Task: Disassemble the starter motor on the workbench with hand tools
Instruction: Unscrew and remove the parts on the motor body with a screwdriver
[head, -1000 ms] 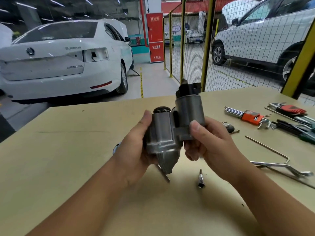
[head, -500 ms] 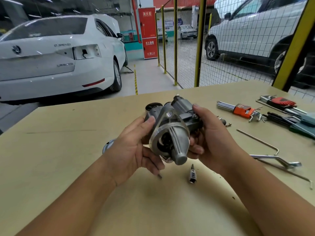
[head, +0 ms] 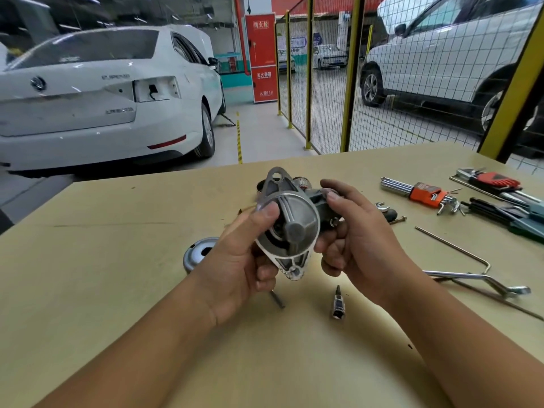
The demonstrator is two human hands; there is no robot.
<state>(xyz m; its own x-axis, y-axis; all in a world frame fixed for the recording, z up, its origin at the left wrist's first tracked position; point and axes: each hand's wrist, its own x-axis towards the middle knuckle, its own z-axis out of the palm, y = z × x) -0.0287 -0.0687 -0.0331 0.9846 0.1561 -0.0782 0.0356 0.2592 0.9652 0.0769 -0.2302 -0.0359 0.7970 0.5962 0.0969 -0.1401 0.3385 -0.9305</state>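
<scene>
at the left of centre i see a shallow round metal cap [head: 197,254], shiny and dished, lying on the matte tan workbench [head: 117,290]; its right edge is hidden behind my left hand [head: 238,260]. that hand is curled around the starter motor [head: 290,228], thumb pressed on the upper left rim of its face, fingers wrapped under the lower edge. the motor sits mid-frame, lifted off the bench, its dull cast-aluminium nose housing turned toward me: a round flange with a mounting ear at top and bottom and a blunt ribbed hub in the middle. the body behind it is mostly out of sight, so i can only make out a dark grey part. my right hand [head: 356,240] grips that rear part from the right, fingers curled, thumb on top. below, a small chrome socket bit [head: 337,304] lies on the bench. at the right, a thin bent rod [head: 453,248], a chrome wrench [head: 482,281] and an orange-holdered hex key set [head: 424,193]; the tools at the far right edge are cut off.
</scene>
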